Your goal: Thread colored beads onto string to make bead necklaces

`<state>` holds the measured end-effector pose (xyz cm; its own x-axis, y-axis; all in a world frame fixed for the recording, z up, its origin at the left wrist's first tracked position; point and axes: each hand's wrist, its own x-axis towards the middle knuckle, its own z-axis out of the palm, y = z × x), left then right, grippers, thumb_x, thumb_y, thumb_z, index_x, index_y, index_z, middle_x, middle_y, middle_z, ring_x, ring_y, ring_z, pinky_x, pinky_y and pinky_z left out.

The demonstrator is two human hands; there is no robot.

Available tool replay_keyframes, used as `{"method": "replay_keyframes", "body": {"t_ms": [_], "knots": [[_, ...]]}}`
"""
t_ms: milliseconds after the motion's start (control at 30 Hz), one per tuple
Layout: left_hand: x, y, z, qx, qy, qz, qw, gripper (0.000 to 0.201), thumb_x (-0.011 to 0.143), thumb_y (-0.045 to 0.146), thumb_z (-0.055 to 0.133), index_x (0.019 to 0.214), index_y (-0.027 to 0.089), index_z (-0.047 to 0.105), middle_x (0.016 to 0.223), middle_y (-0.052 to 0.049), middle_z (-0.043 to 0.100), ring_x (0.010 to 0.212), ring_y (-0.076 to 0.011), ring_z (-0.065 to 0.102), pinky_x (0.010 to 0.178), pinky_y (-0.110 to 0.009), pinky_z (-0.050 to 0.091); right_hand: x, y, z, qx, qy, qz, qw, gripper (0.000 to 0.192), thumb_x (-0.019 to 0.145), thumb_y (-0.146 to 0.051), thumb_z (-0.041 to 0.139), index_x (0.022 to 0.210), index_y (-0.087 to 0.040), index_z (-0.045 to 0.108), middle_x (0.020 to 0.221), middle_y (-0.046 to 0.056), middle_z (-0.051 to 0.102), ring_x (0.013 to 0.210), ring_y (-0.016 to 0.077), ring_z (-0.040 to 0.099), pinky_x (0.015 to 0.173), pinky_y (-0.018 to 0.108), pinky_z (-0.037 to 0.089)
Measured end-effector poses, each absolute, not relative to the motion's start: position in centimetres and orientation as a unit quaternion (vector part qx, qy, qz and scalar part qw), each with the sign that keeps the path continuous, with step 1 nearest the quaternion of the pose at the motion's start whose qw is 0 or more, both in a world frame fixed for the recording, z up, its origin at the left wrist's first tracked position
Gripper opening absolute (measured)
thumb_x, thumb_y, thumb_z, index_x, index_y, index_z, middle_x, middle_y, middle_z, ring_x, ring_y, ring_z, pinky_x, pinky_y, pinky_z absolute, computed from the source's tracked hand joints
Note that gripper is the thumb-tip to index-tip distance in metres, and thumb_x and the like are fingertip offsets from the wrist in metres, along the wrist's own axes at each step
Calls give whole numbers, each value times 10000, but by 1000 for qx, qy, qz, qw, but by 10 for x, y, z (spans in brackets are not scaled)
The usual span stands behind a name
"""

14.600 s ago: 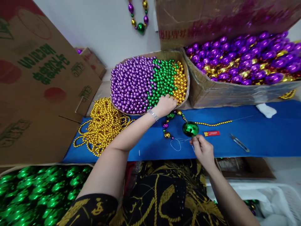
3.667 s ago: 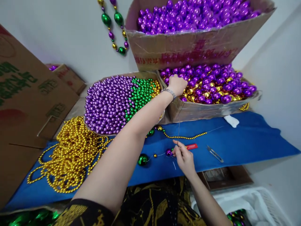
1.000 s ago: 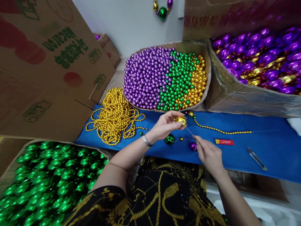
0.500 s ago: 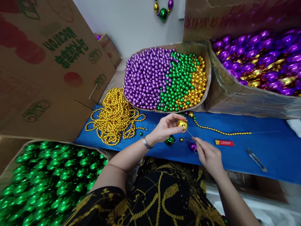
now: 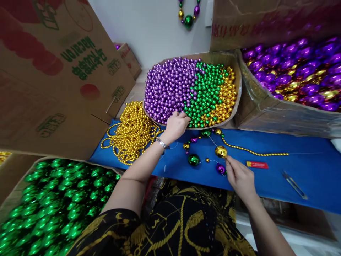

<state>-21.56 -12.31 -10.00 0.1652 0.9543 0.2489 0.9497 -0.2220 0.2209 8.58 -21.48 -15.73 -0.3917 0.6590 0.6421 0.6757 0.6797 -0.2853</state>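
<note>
bead-stringing workshop: cartons of beads (image 5: 191, 89)

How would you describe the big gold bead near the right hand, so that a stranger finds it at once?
Start at the blue cloth below the box of small beads. In front of that box, close to the right hand, lies a short string with several beads. The big gold bead is the largest gold one there, above a purple bead and right of a green bead.

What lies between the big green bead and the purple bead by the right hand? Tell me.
In the head view, one small gold bead on the blue cloth, between green bead and purple bead.
</note>
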Motion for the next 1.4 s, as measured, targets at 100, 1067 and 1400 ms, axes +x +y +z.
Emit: {"method": "replay_keyframes", "body": {"t_ms": [100, 1067, 1400], "knots": [[-213, -119, -103, 746, 624, 228, 49, 174, 915, 213, 534, 891, 171, 702, 925, -109, 636, 923, -245, 535, 803, -375, 436, 81, -215, -156, -399, -830, 3, 390, 265, 920, -143, 565, 1171, -157, 650, 913, 74, 755, 756, 178, 725, 702, 263, 584], [-139, -172, -91, 471, 397, 526, 586, 229, 794, 296, 758, 981, 181, 692, 940, -41, 719, 832, -117, 667, 762, -252, 559, 96, -201, -159, -463, -831, 7, 307, 282, 968, -223, 459, 1164, -185, 660, 810, 50, 702, 730, 159, 663, 707, 266, 526], [-72, -179, -146, 690, 376, 433, 441, 193, 904, 331, 618, 902, 179, 736, 973, -80, 738, 932, -171, 675, 864, -335, 522, 138, -207, -208, -509, -820, 83, 247, 267, 954, -240, 437, 1064, -164, 669, 1036, 96, 722, 889, 189, 696, 755, 294, 563]]}}
